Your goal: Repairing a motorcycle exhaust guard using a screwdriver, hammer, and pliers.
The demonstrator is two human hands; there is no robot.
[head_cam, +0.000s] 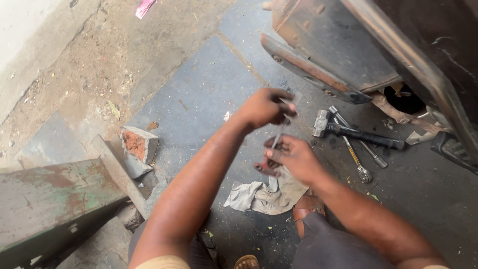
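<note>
My left hand (264,107) is closed around the upper end of a thin metal rod (280,133), which runs down toward my right hand. My right hand (294,158) grips the rod's lower end together with a small reddish-brown part (262,167). Both hands are held above a crumpled grey rag (259,195) lying on the dark stone floor. What the small part is cannot be made out.
A hammer (348,130) with a black handle and two long wrenches (359,162) lie on the floor to the right. A rusty vehicle body (323,60) rises behind them. A broken brick (138,143) and a green metal beam (50,199) are at the left.
</note>
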